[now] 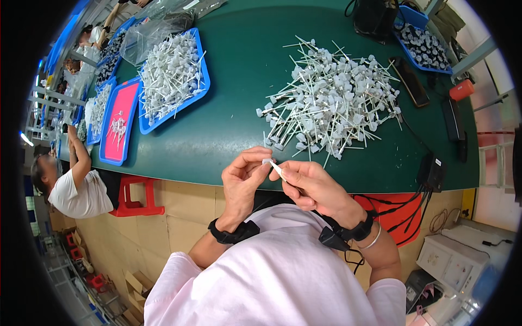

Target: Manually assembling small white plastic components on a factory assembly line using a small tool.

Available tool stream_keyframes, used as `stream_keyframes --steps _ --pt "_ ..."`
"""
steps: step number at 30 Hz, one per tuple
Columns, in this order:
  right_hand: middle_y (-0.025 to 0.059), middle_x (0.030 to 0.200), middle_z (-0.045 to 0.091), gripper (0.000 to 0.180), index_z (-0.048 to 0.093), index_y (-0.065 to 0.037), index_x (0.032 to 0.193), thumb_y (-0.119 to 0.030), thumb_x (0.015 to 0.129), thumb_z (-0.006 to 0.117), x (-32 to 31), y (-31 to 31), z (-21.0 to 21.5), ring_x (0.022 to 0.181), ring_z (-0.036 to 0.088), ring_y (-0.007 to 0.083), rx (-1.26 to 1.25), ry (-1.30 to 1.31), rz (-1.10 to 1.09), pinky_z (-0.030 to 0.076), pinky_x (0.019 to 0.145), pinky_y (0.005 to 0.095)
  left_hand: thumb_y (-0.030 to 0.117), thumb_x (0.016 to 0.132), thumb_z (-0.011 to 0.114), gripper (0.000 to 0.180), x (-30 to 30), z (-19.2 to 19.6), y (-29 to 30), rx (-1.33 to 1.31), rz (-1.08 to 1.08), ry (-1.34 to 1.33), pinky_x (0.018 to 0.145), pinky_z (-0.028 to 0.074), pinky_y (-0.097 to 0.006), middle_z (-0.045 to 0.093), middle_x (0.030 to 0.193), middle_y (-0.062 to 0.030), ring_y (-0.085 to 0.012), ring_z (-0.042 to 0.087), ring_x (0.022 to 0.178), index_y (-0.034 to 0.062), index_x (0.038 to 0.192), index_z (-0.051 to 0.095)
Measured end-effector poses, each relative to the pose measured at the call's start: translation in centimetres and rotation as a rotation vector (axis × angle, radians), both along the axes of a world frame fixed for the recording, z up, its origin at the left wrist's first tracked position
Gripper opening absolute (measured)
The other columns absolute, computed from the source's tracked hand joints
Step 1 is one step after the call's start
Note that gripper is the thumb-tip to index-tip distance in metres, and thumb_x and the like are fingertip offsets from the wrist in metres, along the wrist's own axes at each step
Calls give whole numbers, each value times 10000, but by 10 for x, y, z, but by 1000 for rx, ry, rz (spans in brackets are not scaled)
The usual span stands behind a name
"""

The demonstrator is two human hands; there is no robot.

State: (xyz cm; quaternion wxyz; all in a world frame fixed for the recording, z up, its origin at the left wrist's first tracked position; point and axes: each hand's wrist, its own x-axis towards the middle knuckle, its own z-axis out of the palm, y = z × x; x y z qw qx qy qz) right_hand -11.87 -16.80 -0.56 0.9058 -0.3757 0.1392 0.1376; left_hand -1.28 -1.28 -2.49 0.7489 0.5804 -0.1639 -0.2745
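Well apart: right hand (pixel 315 186), white label (pixel 438 162)

head-worn fisheye view, down over green table (pixel 234 81)

No words or numbers can be read; a small pale rectangular label (pixel 438 162), any print too small to make out, sits on the black, boxy, cabled device (pixel 428 173) at the smooth green table (pixel 217 114)'s near edge.
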Motion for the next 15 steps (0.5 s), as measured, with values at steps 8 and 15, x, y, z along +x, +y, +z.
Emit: stream_keyframes --steps 8,15 --pt "12 655 554 314 576 19 1144 -247 1056 434 -8 -9 17 424 418 16 -372 -1 -24 310 373 178 -62 864 652 158 3 4 1 -6 -9 75 870 511 -270 620 1178 -103 -160 653 965 -20 1016 665" --pt "3 655 558 295 583 11 1143 -233 1052 444 -14 -2 0 433 426 12 -413 -24 -16 323 386 175 -17 859 668 115 8 3 -3 6 -25 96 835 498 -268 619 1116 -96 -153 638 897 -10 973 663"
